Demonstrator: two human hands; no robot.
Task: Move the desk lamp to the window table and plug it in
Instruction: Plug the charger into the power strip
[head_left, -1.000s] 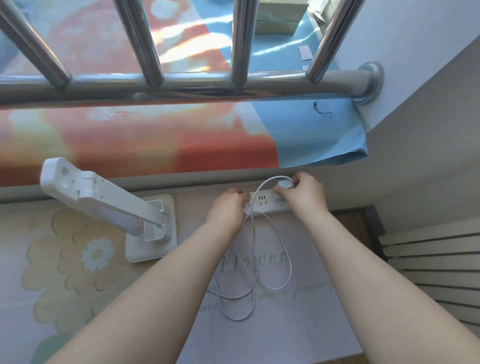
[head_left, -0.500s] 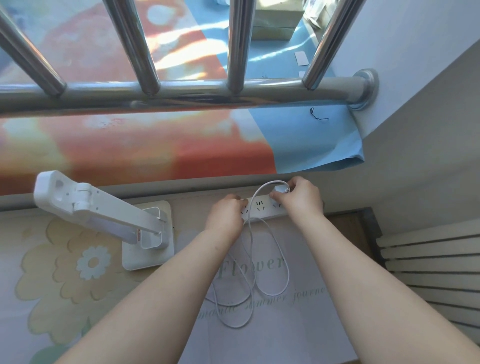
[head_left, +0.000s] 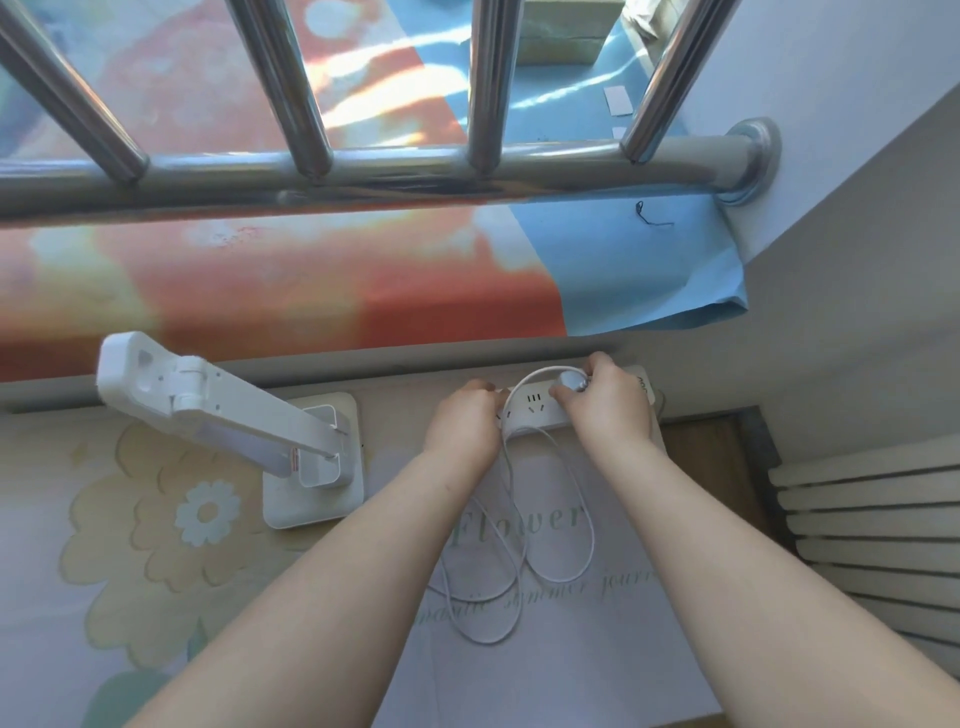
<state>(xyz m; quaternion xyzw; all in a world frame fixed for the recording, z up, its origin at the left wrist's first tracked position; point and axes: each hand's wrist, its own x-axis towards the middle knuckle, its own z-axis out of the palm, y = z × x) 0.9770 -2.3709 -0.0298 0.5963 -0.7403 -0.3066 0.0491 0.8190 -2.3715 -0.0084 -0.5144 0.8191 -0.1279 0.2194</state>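
Note:
The white desk lamp stands on its square base on the window table, its folded arm leaning to the left. A white power strip lies along the table's back edge. My left hand grips the strip's left end. My right hand pinches the lamp's white plug on top of the strip; whether the pins are seated is hidden. The lamp's white cord loops from the plug down over the tablecloth between my forearms.
A steel window railing runs across just above the table, with an orange and blue cloth on the sill behind it. A grey wall and a slatted white radiator stand at the right, past the table's edge.
Both hands have stayed on the power strip. My right hand has shifted the plug slightly on the strip's right part. The camera view moved a little; the lamp has not moved.

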